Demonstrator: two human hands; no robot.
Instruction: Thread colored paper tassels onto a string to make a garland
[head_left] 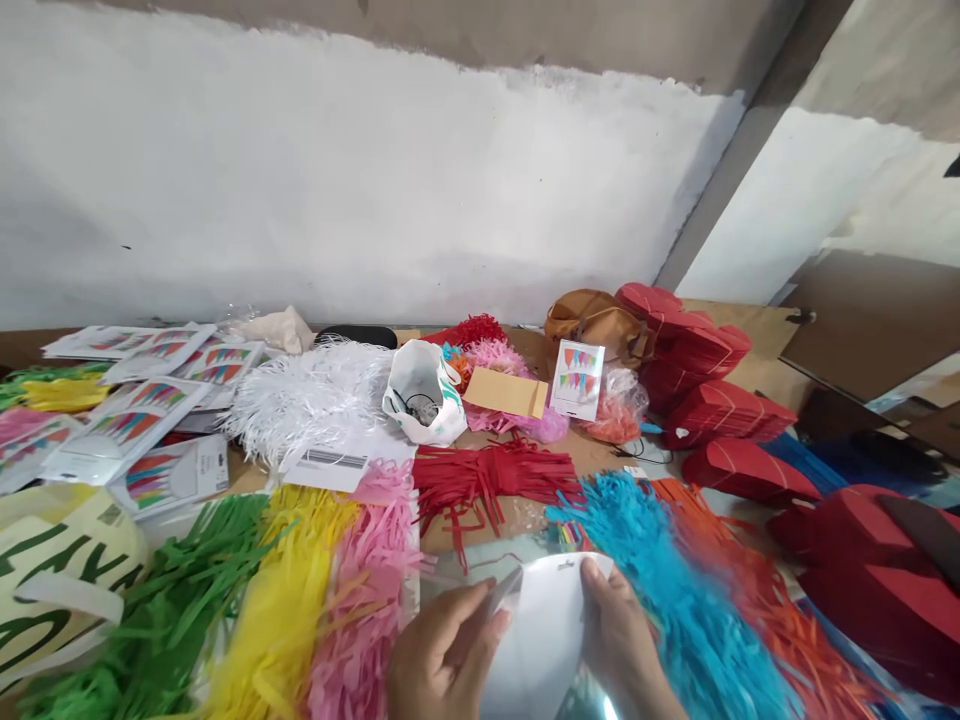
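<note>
A white card with a hang slot (541,630), with clear plastic along its left side, is held between both hands at the bottom centre. My left hand (442,655) pinches the plastic at the card's left edge. My right hand (619,635) grips the card's upper right edge, thumb on its front. Pink tissue strips (367,600) lie left of my left hand, and blue strips (675,600) lie right of my right hand. Red strips (491,475) lie just beyond the card.
Yellow strips (281,600), green strips (172,600) and printed packets (154,430) are at left. White shreds (311,395), a white bag (427,395) and a brown cardboard piece (506,392) stand farther back. Stacked red pieces (727,415) and orange strips (757,580) are at right.
</note>
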